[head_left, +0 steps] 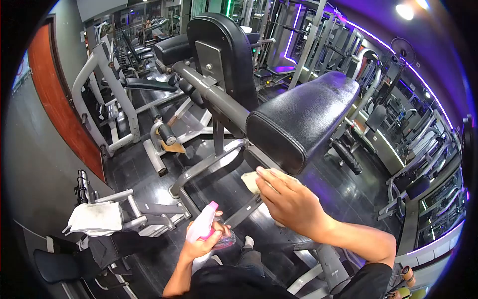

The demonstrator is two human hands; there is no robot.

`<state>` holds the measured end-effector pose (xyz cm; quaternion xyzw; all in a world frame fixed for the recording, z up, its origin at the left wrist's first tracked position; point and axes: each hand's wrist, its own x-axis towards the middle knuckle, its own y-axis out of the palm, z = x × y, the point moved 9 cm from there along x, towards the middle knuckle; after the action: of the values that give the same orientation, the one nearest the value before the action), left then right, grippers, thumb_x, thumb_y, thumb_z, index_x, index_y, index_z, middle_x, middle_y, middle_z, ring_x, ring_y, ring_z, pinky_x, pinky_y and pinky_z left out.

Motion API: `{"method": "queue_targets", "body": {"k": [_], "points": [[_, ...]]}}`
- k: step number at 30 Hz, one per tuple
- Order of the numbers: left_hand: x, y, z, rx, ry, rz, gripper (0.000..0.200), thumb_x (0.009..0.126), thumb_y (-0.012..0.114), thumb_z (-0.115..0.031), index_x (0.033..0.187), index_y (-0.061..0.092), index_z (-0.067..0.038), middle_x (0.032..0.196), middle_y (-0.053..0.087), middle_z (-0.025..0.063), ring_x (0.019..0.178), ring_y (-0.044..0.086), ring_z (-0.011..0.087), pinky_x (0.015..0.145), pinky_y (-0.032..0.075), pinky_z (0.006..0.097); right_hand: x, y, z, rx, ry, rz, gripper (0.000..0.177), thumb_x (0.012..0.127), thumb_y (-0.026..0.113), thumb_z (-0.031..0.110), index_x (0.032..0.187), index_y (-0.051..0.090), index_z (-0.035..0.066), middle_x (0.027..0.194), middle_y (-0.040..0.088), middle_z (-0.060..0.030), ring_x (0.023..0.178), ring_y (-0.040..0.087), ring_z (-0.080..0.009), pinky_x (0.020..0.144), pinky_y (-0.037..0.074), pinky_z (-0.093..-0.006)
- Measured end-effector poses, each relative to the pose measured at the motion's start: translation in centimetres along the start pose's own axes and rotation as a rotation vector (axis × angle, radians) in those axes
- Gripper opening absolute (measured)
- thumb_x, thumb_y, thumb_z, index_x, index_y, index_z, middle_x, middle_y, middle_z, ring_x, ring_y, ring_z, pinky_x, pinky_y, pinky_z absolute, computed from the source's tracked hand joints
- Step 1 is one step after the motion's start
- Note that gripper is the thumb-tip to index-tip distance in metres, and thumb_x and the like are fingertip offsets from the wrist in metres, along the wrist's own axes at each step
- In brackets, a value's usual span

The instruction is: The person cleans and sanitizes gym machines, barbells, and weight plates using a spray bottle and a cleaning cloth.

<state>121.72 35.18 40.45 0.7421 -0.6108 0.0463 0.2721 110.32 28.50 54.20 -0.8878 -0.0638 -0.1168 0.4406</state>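
Observation:
My left hand (206,241) is wrapped round a spray bottle (201,223) with a white and pink top and a clear body, low in front of me. Pale folded cloth (250,183) sticks out past the fingers of my right hand (289,202), which presses it from above. That hand is just below the near end of a black padded bench seat (303,117), whose far part has a wet-looking sheen. Behind the seat rises the upright black backrest (219,55) on the grey metal frame (209,89) of the machine.
A white towel (95,217) drapes over a machine at the lower left, near a small black pad (57,265). An orange-brown door (62,99) is in the left wall. More gym machines and mirrors line the right side. Dark floor tiles (328,192) run between the frames.

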Motion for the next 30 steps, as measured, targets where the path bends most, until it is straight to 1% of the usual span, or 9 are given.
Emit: {"method": "queue_targets", "body": {"k": [3,5,7,11,16,19,21,24,30], "points": [[0.3,0.7,-0.1,0.019,0.003,0.010,0.042,0.088,0.061,-0.001,0.125,0.045,0.011,0.071,0.059,0.0070,0.077,0.065,0.0215,0.089,0.051,0.0445,2.6,1.1,-0.6,-0.014,0.031,-0.025,0.041,0.073,0.057,0.018,0.105,0.063,-0.007,0.121,0.056,-0.0155,0.123,0.049,-0.0284,0.107,0.037,-0.0349],[0.1,0.9,0.1,0.008,0.000,0.002,0.042,0.088,0.061,-0.002,0.124,0.045,0.012,0.071,0.059,0.0072,0.077,0.065,0.0215,0.089,0.052,0.0441,5.1,2.0,-1.6,0.069,0.035,-0.114,0.035,0.073,0.059,0.017,0.098,0.065,-0.006,0.115,0.059,-0.0153,0.121,0.050,-0.0295,0.108,0.036,-0.0378],[-0.4,1.2,0.6,0.062,0.000,0.054,0.043,0.088,0.062,-0.004,0.123,0.045,0.013,0.071,0.059,0.0075,0.077,0.065,0.0220,0.088,0.052,0.0433,7.9,3.3,-2.1,0.049,0.034,-0.083,0.031,0.073,0.060,0.016,0.094,0.067,-0.005,0.111,0.060,-0.0151,0.119,0.051,-0.0299,0.107,0.036,-0.0389],[-1.5,1.1,0.4,-0.009,-0.035,0.003,0.041,0.086,0.060,-0.001,0.122,0.046,0.013,0.070,0.059,0.0070,0.077,0.065,0.0216,0.088,0.052,0.0437,8.9,4.5,-2.2,0.055,0.063,-0.071,0.024,0.073,0.060,0.014,0.087,0.069,-0.003,0.101,0.061,-0.0140,0.115,0.053,-0.0301,0.107,0.037,-0.0393],[-2.3,0.2,-0.3,0.001,-0.030,-0.045,0.042,0.086,0.060,0.000,0.124,0.045,0.013,0.071,0.059,0.0068,0.078,0.065,0.0211,0.086,0.052,0.0427,4.5,1.2,-0.7,0.078,0.080,-0.042,0.025,0.073,0.059,0.014,0.089,0.068,-0.004,0.106,0.061,-0.0154,0.118,0.053,-0.0298,0.106,0.038,-0.0384],[-2.4,-0.2,-0.5,0.024,-0.027,-0.059,0.043,0.086,0.060,0.000,0.124,0.045,0.012,0.071,0.059,0.0067,0.077,0.065,0.0213,0.086,0.052,0.0419,1.8,-0.6,-1.0,0.156,0.139,-0.041,0.023,0.072,0.061,0.010,0.091,0.066,-0.002,0.109,0.059,-0.0140,0.119,0.052,-0.0290,0.103,0.042,-0.0390],[-2.3,-0.6,-1.0,0.056,-0.022,-0.082,0.043,0.086,0.060,0.000,0.125,0.045,0.011,0.071,0.060,0.0070,0.077,0.065,0.0207,0.085,0.053,0.0404,0.2,-0.9,-2.1,0.410,0.257,0.013,0.021,0.071,0.063,0.006,0.092,0.063,0.001,0.113,0.058,-0.0115,0.118,0.053,-0.0291,0.100,0.045,-0.0402],[-1.9,-1.6,-1.3,0.070,0.020,-0.128,0.043,0.086,0.059,0.001,0.126,0.045,0.011,0.073,0.062,0.0081,0.077,0.065,0.0199,0.085,0.053,0.0390,0.2,-0.8,-2.1,0.338,0.228,-0.036,0.018,0.072,0.065,0.006,0.090,0.063,0.002,0.116,0.057,-0.0095,0.119,0.052,-0.0296,0.098,0.046,-0.0412],[-0.3,-3.1,-1.3,0.155,0.057,-0.181,0.044,0.086,0.058,0.004,0.126,0.044,0.011,0.075,0.063,0.0091,0.078,0.066,0.0200,0.084,0.053,0.0386,2.6,0.6,-1.4,0.263,0.234,-0.190,0.017,0.075,0.063,0.008,0.092,0.064,0.004,0.117,0.058,-0.0103,0.117,0.054,-0.0272,0.097,0.047,-0.0395]]}}
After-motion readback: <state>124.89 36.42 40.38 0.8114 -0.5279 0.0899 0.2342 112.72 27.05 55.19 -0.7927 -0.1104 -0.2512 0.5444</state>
